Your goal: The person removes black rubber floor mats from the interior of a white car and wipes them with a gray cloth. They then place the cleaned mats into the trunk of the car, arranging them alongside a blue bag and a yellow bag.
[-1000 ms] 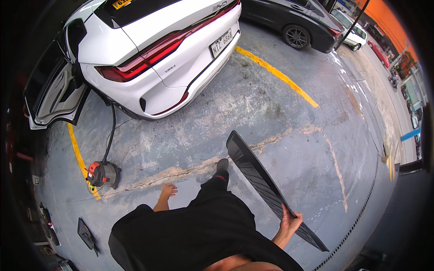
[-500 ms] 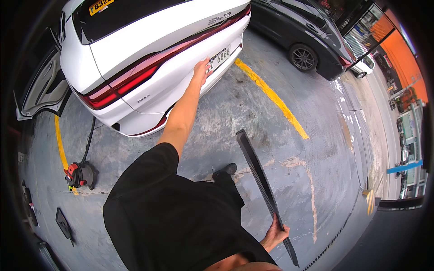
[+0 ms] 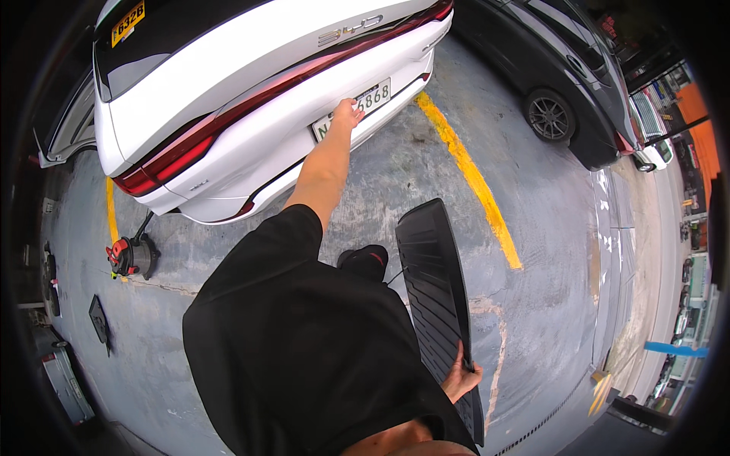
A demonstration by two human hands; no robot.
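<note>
Mat (image 3: 426, 258), black, at the shirt's (image 3: 274, 327) two-to-three o'clock, is probably light, semi-stiff; right hand (image 3: 461, 378) clamps its five-o'clock rim in its fingers, a sound hold; left hand (image 3: 347, 114), by white car (image 3: 258, 129): finger spacing unclear.

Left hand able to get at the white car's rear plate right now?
Looks like yes: the left hand is stretched out in front of the rear plate, nothing visible between; contact can't be told. The black ribbed panel, in the right hand, is off that path.
</note>
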